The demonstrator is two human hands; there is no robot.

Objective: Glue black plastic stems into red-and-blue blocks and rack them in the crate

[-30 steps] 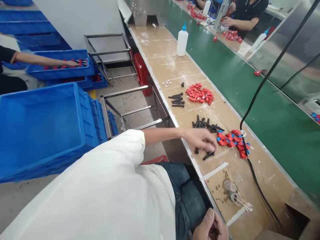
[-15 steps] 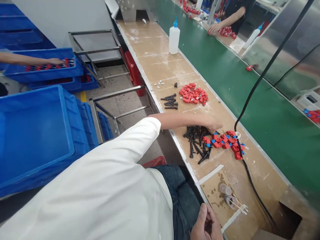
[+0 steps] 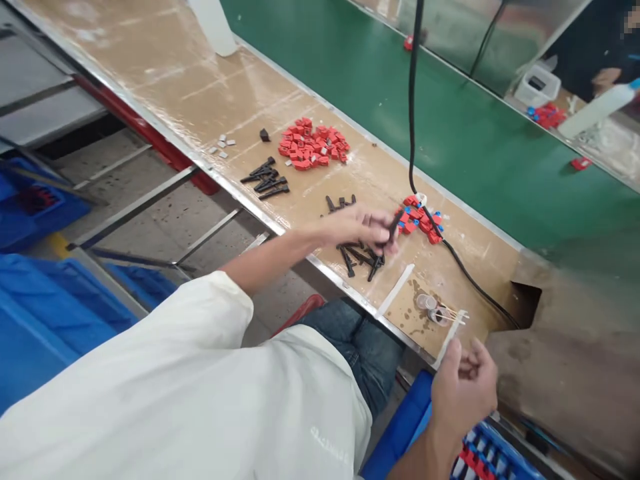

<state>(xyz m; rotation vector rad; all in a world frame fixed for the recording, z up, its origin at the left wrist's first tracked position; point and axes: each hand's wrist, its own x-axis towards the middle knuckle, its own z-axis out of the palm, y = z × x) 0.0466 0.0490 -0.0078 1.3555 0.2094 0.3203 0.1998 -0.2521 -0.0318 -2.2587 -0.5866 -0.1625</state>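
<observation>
My left hand (image 3: 367, 227) pinches a black plastic stem (image 3: 395, 227) between thumb and fingers, above the table. Below and around that hand lies a loose pile of similar black stems (image 3: 353, 257), partly hidden by it. Just beyond its fingertips is a cluster of red and blue plastic pieces (image 3: 433, 233). My right hand (image 3: 465, 383) is raised near the table's front edge, fingers loosely curled and thumb apart from them. Nothing shows in it.
A heap of red pieces (image 3: 313, 143) and a row of black stems (image 3: 265, 179) lie farther left. Small cups (image 3: 427, 302) with sticks stand near the right hand. A black cable (image 3: 465, 270) crosses the table. Behind runs a green belt (image 3: 320, 60). A blue crate (image 3: 517, 460) holds parts below.
My left hand has lifted from the black pile and drawn back with a black stem. My right hand has risen from the lap, its fingers now more apart. The view has turned right.
</observation>
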